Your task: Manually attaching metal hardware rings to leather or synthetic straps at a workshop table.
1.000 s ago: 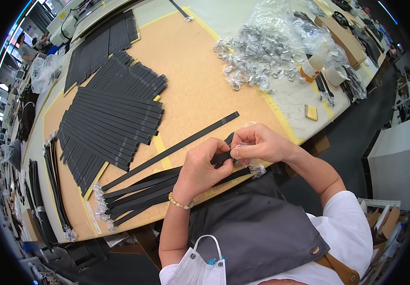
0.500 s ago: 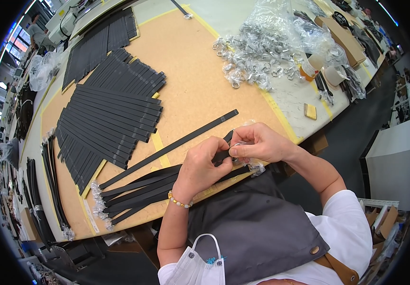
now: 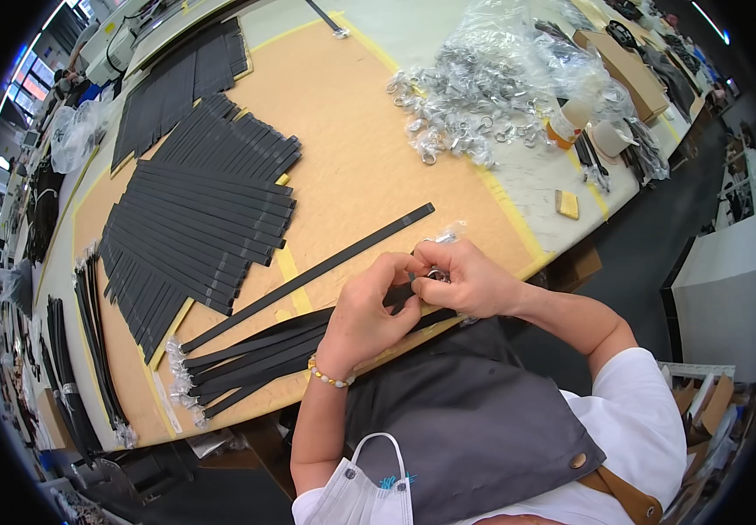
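The left hand [image 3: 367,304] pinches a flat black strap [image 3: 401,294] above the near edge of the counter [image 3: 537,194]; just beside, the right hand [image 3: 470,280] grips a shiny metal piece [image 3: 437,275]. Other straps [image 3: 207,219] lie fanned.

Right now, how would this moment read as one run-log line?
left hand: pinching black strap | right hand: holding metal ring | left side: fanned straps | upper right: wrapped rings
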`<act>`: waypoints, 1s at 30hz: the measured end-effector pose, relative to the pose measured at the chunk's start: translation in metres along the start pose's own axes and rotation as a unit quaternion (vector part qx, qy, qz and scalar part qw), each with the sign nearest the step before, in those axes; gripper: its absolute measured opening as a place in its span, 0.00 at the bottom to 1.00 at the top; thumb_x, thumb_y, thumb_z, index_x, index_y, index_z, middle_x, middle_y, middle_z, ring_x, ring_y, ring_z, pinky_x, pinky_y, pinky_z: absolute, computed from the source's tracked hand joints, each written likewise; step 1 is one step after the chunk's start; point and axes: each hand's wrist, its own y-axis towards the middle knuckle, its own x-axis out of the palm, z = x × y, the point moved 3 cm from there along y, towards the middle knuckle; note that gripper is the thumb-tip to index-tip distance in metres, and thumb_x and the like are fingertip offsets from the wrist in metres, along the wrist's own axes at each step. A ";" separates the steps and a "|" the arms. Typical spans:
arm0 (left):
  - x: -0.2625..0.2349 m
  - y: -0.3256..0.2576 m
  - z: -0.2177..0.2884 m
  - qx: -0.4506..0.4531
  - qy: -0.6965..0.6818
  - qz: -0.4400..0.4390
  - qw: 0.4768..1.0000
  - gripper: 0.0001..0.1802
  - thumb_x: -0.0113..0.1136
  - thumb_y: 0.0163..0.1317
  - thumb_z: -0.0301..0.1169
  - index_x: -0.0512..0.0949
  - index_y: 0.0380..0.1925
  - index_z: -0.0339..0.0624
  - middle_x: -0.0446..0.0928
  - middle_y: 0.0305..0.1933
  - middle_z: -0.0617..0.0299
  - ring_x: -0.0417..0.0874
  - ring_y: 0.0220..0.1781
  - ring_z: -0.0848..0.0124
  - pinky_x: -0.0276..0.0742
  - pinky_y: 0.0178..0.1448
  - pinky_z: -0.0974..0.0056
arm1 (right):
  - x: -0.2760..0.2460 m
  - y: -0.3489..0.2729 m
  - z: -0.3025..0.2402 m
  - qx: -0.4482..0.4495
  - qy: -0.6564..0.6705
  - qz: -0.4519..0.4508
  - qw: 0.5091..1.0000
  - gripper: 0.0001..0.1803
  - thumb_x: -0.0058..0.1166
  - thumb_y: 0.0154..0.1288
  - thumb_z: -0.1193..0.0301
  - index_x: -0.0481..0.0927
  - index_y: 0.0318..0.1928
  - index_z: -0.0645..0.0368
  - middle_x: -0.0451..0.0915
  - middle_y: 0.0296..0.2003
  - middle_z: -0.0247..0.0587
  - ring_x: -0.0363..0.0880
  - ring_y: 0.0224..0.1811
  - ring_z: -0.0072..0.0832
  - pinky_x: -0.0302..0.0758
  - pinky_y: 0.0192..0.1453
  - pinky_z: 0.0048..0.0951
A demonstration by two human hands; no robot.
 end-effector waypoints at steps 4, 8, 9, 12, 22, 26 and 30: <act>0.001 -0.004 -0.008 -0.030 -0.067 -0.013 0.997 0.21 0.67 0.52 0.17 0.79 0.48 0.37 0.78 0.34 0.68 0.76 0.35 0.84 0.73 0.35 0.77 | 0.001 -0.003 -0.002 0.010 0.030 -0.012 0.999 0.13 0.60 0.69 0.66 0.77 0.36 0.65 0.75 0.23 0.32 0.69 0.28 0.16 0.67 0.30 0.27; -0.004 -0.008 -0.013 -0.093 -0.106 -0.047 0.989 0.21 0.66 0.54 0.16 0.78 0.50 0.35 0.77 0.36 0.68 0.75 0.36 0.85 0.71 0.35 0.79 | -0.007 -0.006 -0.009 0.126 0.074 -0.079 0.986 0.16 0.61 0.73 0.63 0.78 0.37 0.66 0.76 0.24 0.31 0.71 0.29 0.15 0.69 0.32 0.26; -0.004 -0.008 -0.014 -0.093 -0.105 -0.047 0.989 0.21 0.66 0.54 0.16 0.78 0.50 0.35 0.77 0.36 0.68 0.75 0.36 0.85 0.71 0.35 0.79 | -0.009 -0.006 -0.010 0.123 0.055 -0.094 0.986 0.17 0.61 0.74 0.62 0.79 0.37 0.66 0.77 0.24 0.31 0.72 0.29 0.15 0.70 0.32 0.25; -0.002 -0.006 -0.017 -0.069 -0.101 -0.055 0.991 0.20 0.67 0.55 0.16 0.78 0.49 0.34 0.79 0.38 0.65 0.78 0.38 0.83 0.75 0.39 0.77 | -0.009 -0.006 -0.007 0.018 -0.005 -0.087 0.996 0.16 0.60 0.74 0.63 0.80 0.37 0.65 0.77 0.23 0.33 0.71 0.27 0.18 0.69 0.31 0.27; -0.004 -0.007 -0.023 -0.026 -0.150 -0.081 0.985 0.11 0.64 0.63 0.17 0.78 0.45 0.31 0.83 0.42 0.55 0.86 0.42 0.71 0.84 0.49 0.65 | -0.002 -0.001 -0.005 -0.028 -0.091 -0.038 0.995 0.17 0.60 0.71 0.62 0.81 0.32 0.64 0.73 0.20 0.42 0.68 0.23 0.27 0.67 0.30 0.34; 0.000 -0.005 -0.035 -0.019 -0.160 -0.089 0.983 0.09 0.63 0.65 0.17 0.77 0.44 0.32 0.82 0.42 0.56 0.84 0.44 0.69 0.82 0.50 0.64 | -0.014 0.006 -0.014 -0.012 -0.148 -0.067 0.987 0.17 0.62 0.69 0.60 0.83 0.34 0.63 0.78 0.22 0.46 0.78 0.26 0.30 0.72 0.32 0.35; 0.011 0.003 -0.042 -0.045 -0.036 -0.078 0.995 0.12 0.63 0.64 0.17 0.76 0.47 0.34 0.78 0.45 0.58 0.81 0.51 0.69 0.77 0.57 0.64 | -0.055 0.037 -0.011 -0.008 -0.239 0.022 0.971 0.16 0.60 0.71 0.60 0.85 0.37 0.62 0.84 0.28 0.48 0.86 0.35 0.38 0.78 0.40 0.40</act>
